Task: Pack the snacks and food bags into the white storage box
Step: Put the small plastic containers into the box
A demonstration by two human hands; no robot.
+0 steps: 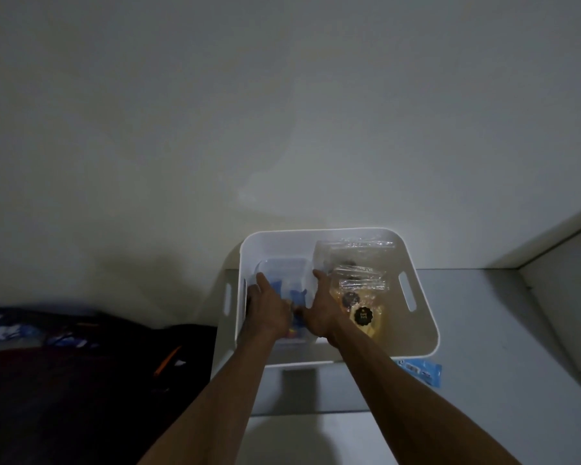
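Note:
The white storage box [420,286] sits on a pale grey surface against the wall. In its left half lies a clear plastic container [284,268] with blue packets inside. My left hand [265,310] and my right hand [319,308] reach into the box and hold this container from its two sides, fingers stretched along it. The right half of the box holds several clear food bags [359,280] with dark round labels and yellowish contents. A blue snack packet [421,370] lies on the surface just outside the box's near right corner.
The grey surface [483,347] runs right to a raised white ledge [557,297]. A dark bag or cloth [81,380] with an orange strip lies left of the surface, with blue patterned fabric [10,327] beyond it. The scene is dim.

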